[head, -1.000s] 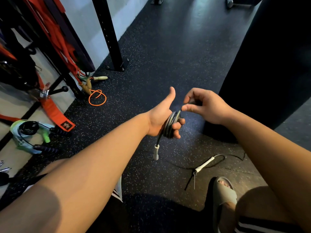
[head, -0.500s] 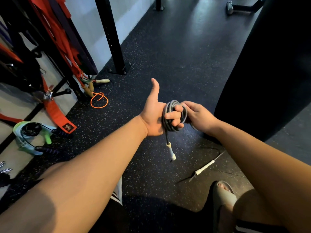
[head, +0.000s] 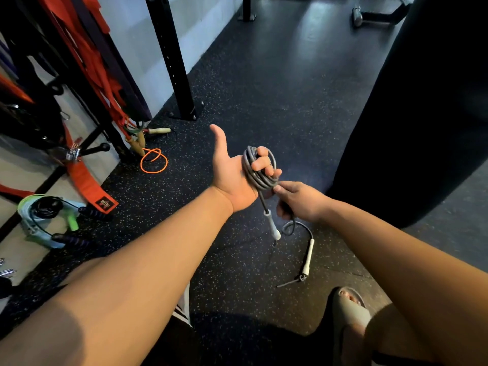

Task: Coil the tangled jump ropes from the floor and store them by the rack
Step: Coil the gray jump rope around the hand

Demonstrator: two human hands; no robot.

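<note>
Jump ropes are lying in several spots, and going left to right: a black rope with purple handles (head: 70, 240) is resting on a pale green and blue pad (head: 29, 220) at the far left, by the foot of the rack (head: 87, 83) where red straps (head: 89, 62) are hanging. An orange rope (head: 154, 161) with wooden handles is curling on the speckled floor (head: 277, 88) just beside the rack's base. Near the middle, the left hand (head: 232, 178) is gripping a grey rope (head: 257, 170) wound in loops around its fingers, thumb sticking up. One white handle (head: 272, 225) is dangling below the coil. The right hand (head: 298, 202) is pinching the loose strand just under the coil, fingers closed around it. From there the strand is trailing down to the second white handle (head: 308, 257), which is lying on the floor near a sandalled foot (head: 348, 310).
</note>
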